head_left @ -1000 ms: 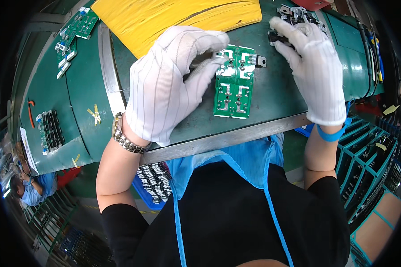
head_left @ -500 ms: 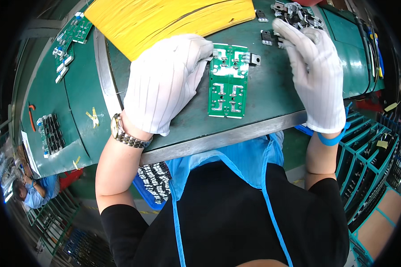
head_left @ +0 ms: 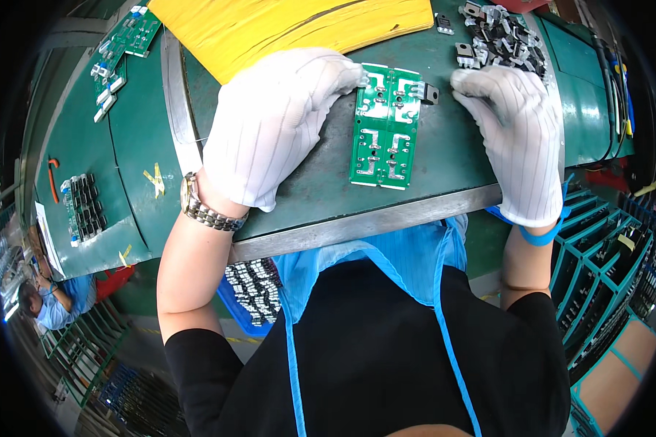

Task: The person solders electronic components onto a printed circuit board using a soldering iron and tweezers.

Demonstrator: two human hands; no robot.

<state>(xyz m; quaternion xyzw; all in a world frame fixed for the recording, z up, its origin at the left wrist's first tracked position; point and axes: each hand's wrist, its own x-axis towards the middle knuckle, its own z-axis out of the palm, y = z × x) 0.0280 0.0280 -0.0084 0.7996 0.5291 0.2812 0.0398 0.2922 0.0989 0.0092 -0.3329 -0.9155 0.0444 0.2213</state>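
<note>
A green circuit board point(head_left: 385, 131) with silver solder pads lies on the worktable before me. My left hand point(head_left: 280, 124), in a white striped glove, pinches its upper left edge; the fingertips are partly hidden. At the board's upper right edge sits a black component with a metal tab point(head_left: 431, 93). To the right of it hovers my gloved right hand point(head_left: 514, 138), apart from the board, thumb and fingers drawn together. Whatever is between those fingertips cannot be made out. Just beyond that hand lies a pile of black tabbed components point(head_left: 506, 40), with a loose one point(head_left: 444, 23) to its left.
A yellow block with a cracked surface point(head_left: 299, 29) lies behind the board. More circuit boards point(head_left: 116, 65) and a board with black parts point(head_left: 86, 211) are on the left bench. A blue bin point(head_left: 244, 309) stands below the table's metal edge point(head_left: 372, 222). Green racks point(head_left: 598, 255) are at right.
My right hand has drawn back from the component pile toward me, and its spread fingers have come together. My left hand stays at the board's edge. The whole view has shifted slightly.
</note>
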